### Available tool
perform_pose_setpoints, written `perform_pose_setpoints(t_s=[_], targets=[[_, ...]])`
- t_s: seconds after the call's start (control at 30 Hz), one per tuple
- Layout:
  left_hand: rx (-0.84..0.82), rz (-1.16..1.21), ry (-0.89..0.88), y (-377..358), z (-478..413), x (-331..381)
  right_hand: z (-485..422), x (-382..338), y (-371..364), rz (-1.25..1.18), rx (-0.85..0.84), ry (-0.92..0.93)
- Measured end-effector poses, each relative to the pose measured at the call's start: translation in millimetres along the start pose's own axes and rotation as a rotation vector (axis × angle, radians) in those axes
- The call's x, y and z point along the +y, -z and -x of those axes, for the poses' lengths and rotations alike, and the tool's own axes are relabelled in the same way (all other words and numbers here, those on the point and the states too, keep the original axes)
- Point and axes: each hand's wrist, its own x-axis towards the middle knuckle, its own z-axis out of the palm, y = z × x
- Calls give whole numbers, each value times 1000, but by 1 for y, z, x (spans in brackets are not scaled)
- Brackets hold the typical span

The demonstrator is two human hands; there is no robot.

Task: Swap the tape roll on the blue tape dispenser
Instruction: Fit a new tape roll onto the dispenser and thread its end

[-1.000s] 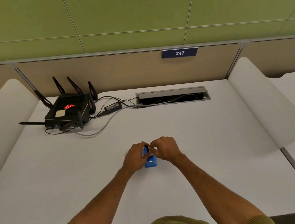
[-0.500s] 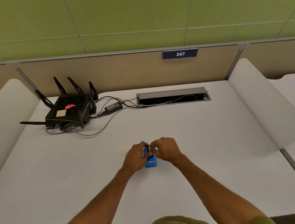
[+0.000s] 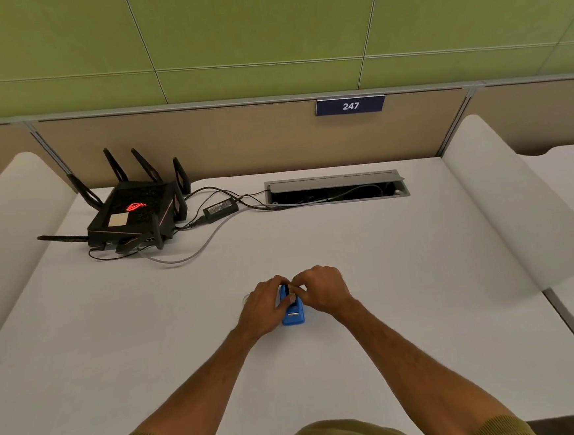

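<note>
On the white tabletop [image 3: 369,279], the left hand [image 3: 263,305] grips the blue tape dispenser [image 3: 293,314] while the right hand [image 3: 322,288] pinches its fingers closed at the dispenser's top.

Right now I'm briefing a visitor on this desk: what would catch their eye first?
Probably the blue tape dispenser at the middle of the white desk, with the left hand and right hand closed around its top. Next, the black router with its glowing red logo at the far left, and the sign reading 247 on the partition behind.
</note>
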Motion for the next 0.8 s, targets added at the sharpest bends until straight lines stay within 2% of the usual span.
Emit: perform_pose_setpoints(t_s=[0.8], targets=[[-53, -5, 54, 0, -4, 7, -2, -6, -1, -48, 47, -61]])
